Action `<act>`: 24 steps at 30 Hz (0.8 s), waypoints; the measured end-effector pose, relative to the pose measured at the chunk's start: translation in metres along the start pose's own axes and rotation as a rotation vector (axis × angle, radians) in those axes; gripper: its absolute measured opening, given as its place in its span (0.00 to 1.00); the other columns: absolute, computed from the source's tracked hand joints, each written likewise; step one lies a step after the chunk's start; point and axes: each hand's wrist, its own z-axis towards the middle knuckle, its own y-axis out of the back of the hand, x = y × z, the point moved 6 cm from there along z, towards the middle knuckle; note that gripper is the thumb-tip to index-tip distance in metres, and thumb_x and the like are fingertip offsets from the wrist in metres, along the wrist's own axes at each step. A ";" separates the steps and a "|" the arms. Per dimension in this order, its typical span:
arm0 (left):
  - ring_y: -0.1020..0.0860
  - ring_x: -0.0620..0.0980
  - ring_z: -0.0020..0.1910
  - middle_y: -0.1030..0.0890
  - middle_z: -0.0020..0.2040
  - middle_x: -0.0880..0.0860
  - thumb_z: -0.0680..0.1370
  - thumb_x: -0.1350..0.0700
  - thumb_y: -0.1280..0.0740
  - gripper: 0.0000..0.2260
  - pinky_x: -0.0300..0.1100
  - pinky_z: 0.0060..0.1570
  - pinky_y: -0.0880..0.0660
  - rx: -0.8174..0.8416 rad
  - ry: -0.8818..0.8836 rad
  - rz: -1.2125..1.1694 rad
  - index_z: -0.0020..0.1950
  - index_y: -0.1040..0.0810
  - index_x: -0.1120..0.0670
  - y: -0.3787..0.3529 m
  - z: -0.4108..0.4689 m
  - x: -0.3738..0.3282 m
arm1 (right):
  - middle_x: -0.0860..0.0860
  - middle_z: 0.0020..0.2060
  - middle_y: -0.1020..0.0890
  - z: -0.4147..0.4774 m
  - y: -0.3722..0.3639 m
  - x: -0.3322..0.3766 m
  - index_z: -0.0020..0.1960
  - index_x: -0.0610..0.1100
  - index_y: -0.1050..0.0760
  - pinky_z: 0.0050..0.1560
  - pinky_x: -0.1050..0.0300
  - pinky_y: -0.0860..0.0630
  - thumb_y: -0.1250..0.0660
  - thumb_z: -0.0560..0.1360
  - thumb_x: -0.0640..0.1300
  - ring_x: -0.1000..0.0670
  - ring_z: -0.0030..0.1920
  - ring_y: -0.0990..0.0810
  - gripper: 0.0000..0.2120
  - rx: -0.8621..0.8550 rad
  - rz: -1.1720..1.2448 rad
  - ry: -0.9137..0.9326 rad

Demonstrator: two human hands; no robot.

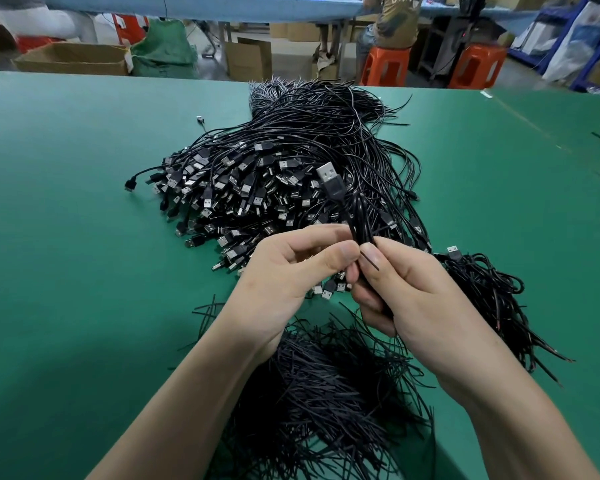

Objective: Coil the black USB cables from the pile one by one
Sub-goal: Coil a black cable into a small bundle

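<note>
Cable (359,216) in left hand (284,282), right hand (413,296); open mat (66,220) leftward.

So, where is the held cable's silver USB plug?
Head view, centre: silver USB plug above the left hand and right hand, before the black cable pile.

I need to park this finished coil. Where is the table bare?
The green table is bare left of the cable pile, and far right beyond the coiled bundle. The middle is crowded: pile ahead, loose black strands nearest you.

cable pile (291,174) blocks centre, green table (66,202) open left
</note>
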 end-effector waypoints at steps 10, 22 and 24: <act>0.20 0.45 0.43 0.20 0.36 0.45 0.78 0.44 0.28 0.17 0.40 0.55 0.24 0.104 -0.005 -0.014 0.44 0.16 0.58 -0.009 0.000 0.001 | 0.54 0.28 0.34 -0.002 -0.002 -0.001 0.39 0.44 0.26 0.26 0.68 0.39 0.45 0.85 0.45 0.56 0.27 0.39 0.18 0.055 0.027 -0.055; 0.21 0.41 0.40 0.18 0.39 0.44 0.81 0.48 0.35 0.12 0.34 0.52 0.24 0.129 -0.035 0.048 0.55 0.17 0.53 -0.011 -0.004 -0.007 | 0.53 0.28 0.38 -0.006 -0.014 -0.016 0.39 0.48 0.30 0.27 0.62 0.43 0.44 0.84 0.57 0.53 0.24 0.41 0.19 0.244 0.313 -0.221; 0.22 0.38 0.38 0.19 0.37 0.43 0.81 0.47 0.36 0.10 0.30 0.48 0.25 0.120 -0.039 0.066 0.54 0.15 0.45 -0.012 -0.005 -0.008 | 0.53 0.28 0.39 -0.006 -0.016 -0.015 0.41 0.46 0.30 0.29 0.59 0.43 0.44 0.84 0.56 0.53 0.24 0.41 0.17 0.276 0.378 -0.228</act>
